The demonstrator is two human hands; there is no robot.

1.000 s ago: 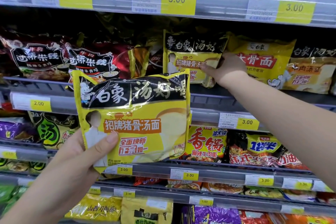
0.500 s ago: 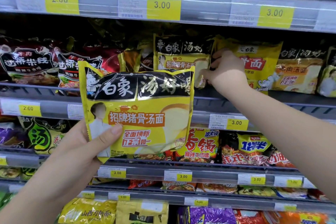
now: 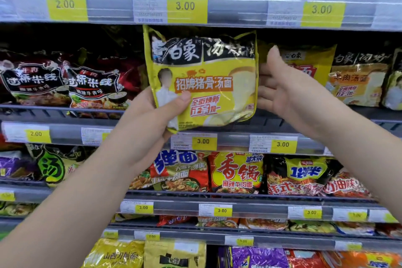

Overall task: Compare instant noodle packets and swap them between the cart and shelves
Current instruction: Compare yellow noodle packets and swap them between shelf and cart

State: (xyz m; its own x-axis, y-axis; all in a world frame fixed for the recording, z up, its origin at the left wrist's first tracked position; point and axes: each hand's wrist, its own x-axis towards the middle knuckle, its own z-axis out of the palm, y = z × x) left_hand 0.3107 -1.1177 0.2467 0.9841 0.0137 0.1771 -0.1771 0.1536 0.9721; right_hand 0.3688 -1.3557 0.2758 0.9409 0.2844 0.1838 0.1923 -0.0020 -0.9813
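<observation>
My left hand (image 3: 150,124) grips the lower left corner of a yellow noodle packet with a black banner (image 3: 208,76) and holds it upright in front of the second shelf row. My right hand (image 3: 285,91) is beside the packet's right edge, palm flat and fingers spread, and holds nothing. Whether its fingertips touch the packet's edge I cannot tell. Behind that hand stands another yellow packet (image 3: 311,63) on the shelf. The cart is not in view.
Dark red rice-noodle packets (image 3: 65,80) fill the shelf to the left, and pale yellow packets (image 3: 359,80) the right. The shelf rail (image 3: 239,143) below carries 3.00 price tags. Lower rows hold more packets (image 3: 237,172). Another shelf edge (image 3: 239,6) runs above.
My left hand has lifted the packet up and to the right, in front of the shelf slot. My right hand has left the shelf packets and opened beside the held packet.
</observation>
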